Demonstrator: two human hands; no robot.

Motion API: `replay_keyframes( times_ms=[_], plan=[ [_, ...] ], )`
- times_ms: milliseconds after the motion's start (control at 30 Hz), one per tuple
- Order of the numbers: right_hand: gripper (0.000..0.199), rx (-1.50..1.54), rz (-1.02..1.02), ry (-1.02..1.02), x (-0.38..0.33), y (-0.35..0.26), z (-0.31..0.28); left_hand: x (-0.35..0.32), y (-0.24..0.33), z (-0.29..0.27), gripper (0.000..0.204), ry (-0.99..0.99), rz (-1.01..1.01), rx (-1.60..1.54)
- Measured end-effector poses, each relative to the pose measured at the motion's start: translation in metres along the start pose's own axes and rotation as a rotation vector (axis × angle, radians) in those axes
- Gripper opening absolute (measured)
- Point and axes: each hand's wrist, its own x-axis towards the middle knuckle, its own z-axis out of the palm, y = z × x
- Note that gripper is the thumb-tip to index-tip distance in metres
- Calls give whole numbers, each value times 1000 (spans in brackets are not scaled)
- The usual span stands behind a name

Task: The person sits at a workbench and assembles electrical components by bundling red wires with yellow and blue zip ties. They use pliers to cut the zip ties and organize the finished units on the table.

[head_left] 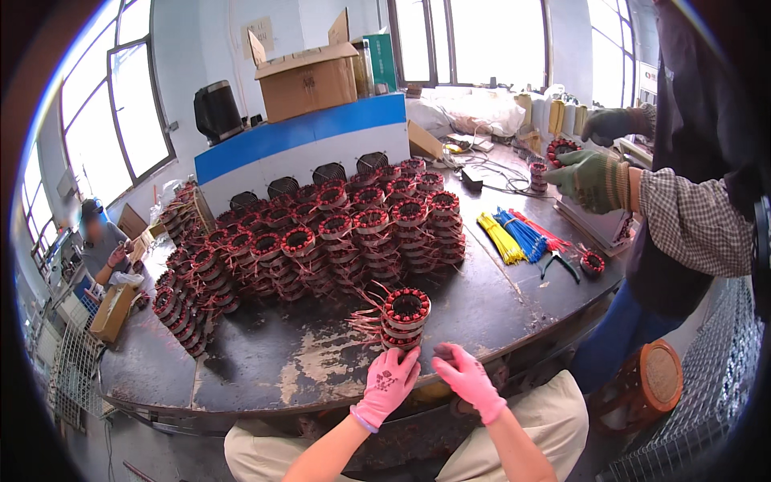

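Note:
A short stack of motor stators (405,315), ring-shaped with red-brown copper windings, stands near the table's front edge. Loose wire ends (365,321) stick out from its left side. My left hand (389,387), in a pink glove, is closed around the stack's lower front; its fingertips are partly hidden. Just right of the stack is my right hand (468,379), also pink-gloved. Its fingers are slightly bent and apart, with nothing visible in them. Beyond my hands, many stacked stators (321,233) fill the back of the dark, worn table (321,361).
Yellow (499,238), blue (524,234) and red sleeve bundles (540,230) lie at right beside pliers (560,265) and a single stator (592,263). A co-worker's gloved hand (590,181) is near another stator (562,150). Another person (100,245) sits at far left. A cardboard box (309,80) tops the blue-and-white cabinet (305,138).

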Motion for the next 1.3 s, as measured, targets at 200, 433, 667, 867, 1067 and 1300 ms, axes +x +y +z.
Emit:
replay_keyframes(
  times_ms=[200,433,667,867,1067,1300],
  plan=[
    [46,-186,-132,125,35,27,44,-19,-9,-8,45,9,-64,-46],
    [58,-229,-211,63,73,35,71,0,-26,-9,50,29,-187,-158],
    [38,-376,-449,67,58,49,60,7,-19,-3,28,-53,-82,-224],
    [26,-167,-331,-8,38,31,40,-8,-27,-11,23,-108,-207,-263],
    [31,-649,-262,723,119,37,-176,1,-19,-7,19,-128,-232,-326],
    [39,-1447,488,659,184,49,-318,0,-21,-9,19,-118,-293,-225]
  ],
)
